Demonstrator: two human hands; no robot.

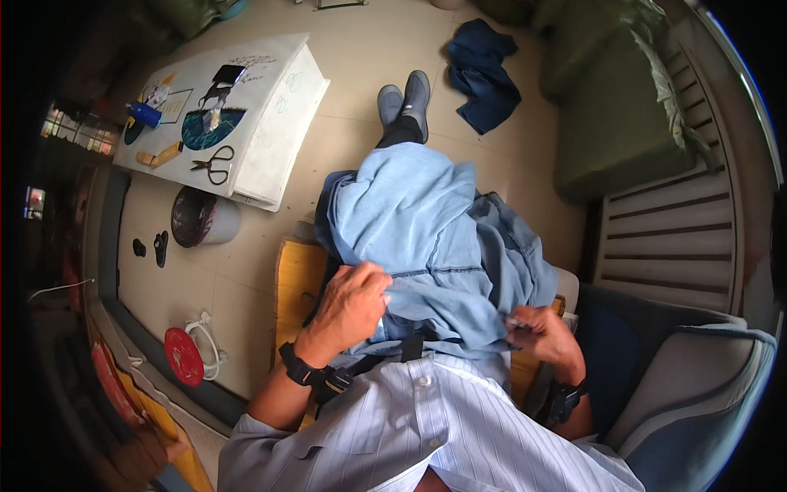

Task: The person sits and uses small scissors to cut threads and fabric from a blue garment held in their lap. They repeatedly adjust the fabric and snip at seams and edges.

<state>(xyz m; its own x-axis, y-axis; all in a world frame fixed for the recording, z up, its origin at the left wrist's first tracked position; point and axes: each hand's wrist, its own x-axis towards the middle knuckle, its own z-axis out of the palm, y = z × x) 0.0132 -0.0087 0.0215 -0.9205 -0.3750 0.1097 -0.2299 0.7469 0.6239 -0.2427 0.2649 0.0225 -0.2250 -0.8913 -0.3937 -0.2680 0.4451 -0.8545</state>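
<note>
Denim [410,209] is draped all rumpled over both legs [402,133]. Left hand [354,297] is curled nearly closed, pinching the edge closest to the body. Right hand [543,332] is half curled at the cloth's right edge, too blurry to tell its grip. Scissors [208,166] sit by the tabletop's [256,97] near right corner.

We observe a beige, glossy tiled floor [348,135] with thin joints. At upper left we find a white, box-shaped table [279,123]; at right, a bulky, green-cloth-covered piece of furniture [611,131] beside a pale, slatted frame [672,246], and nearer us a blue-and-grey padded seat [693,381]. Small bright patches [78,129] light the dark left margin.
</note>
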